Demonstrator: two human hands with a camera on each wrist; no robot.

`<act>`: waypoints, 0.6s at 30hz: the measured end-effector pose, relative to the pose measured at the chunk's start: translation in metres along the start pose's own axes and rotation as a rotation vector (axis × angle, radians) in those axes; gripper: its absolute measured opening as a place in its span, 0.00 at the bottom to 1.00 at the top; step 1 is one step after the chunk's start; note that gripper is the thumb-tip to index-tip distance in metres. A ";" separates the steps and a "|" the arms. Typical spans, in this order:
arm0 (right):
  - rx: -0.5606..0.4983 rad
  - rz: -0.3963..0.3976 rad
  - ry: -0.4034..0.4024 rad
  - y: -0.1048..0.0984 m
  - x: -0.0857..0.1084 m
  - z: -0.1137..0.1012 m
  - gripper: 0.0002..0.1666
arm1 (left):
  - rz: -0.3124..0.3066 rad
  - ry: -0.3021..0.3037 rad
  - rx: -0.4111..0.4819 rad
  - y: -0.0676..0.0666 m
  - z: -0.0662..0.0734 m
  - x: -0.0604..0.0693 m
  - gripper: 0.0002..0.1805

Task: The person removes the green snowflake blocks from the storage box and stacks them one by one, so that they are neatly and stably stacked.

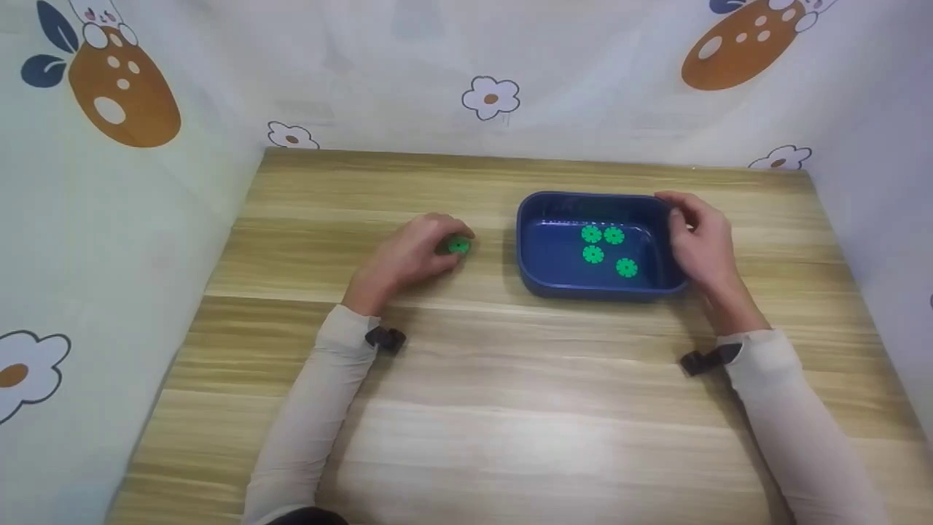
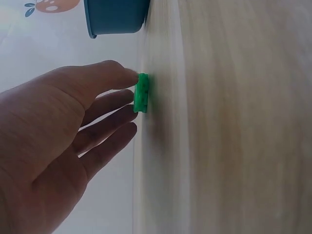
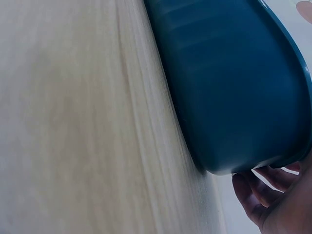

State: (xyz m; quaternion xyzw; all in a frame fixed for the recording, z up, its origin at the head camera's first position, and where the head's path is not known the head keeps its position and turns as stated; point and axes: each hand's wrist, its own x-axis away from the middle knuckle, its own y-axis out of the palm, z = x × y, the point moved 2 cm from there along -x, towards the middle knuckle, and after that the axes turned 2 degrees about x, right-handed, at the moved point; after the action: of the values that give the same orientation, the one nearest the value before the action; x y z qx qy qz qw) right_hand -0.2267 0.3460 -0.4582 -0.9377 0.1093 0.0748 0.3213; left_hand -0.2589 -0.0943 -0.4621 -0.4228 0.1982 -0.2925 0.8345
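Head view: the left hand [image 1: 410, 254] has its grip pinched on a green disc [image 1: 458, 246] at the tabletop [image 1: 510, 379], left of a blue tub [image 1: 547, 257]. The right hand [image 1: 707, 244] grips the tub's right end; four loose discs [image 1: 593, 254] lie inside.

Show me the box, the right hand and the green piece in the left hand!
Box [image 1: 557, 257]: head view, on its bare inside floor.
Right hand [image 1: 707, 244]: head view, on the middle of the hand.
Green piece [image 2: 141, 93]: left wrist view, on its thin edge.
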 end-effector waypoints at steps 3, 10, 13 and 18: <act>0.004 -0.011 0.016 -0.001 0.000 -0.001 0.23 | -0.012 -0.009 0.014 0.000 0.000 -0.001 0.18; 0.007 -0.011 0.024 -0.001 0.000 -0.001 0.23 | -0.020 -0.028 0.026 0.001 0.000 -0.002 0.17; 0.006 -0.014 0.029 -0.001 0.000 -0.001 0.23 | -0.019 -0.035 0.028 0.000 0.000 -0.001 0.17; 0.001 -0.020 0.034 -0.001 0.000 -0.001 0.23 | -0.011 -0.020 0.029 0.002 -0.002 -0.002 0.16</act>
State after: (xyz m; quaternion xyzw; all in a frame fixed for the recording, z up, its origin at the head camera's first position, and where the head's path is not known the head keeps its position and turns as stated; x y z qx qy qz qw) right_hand -0.2264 0.3460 -0.4572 -0.9398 0.1054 0.0557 0.3203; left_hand -0.2606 -0.0930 -0.4646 -0.4147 0.1833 -0.2959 0.8407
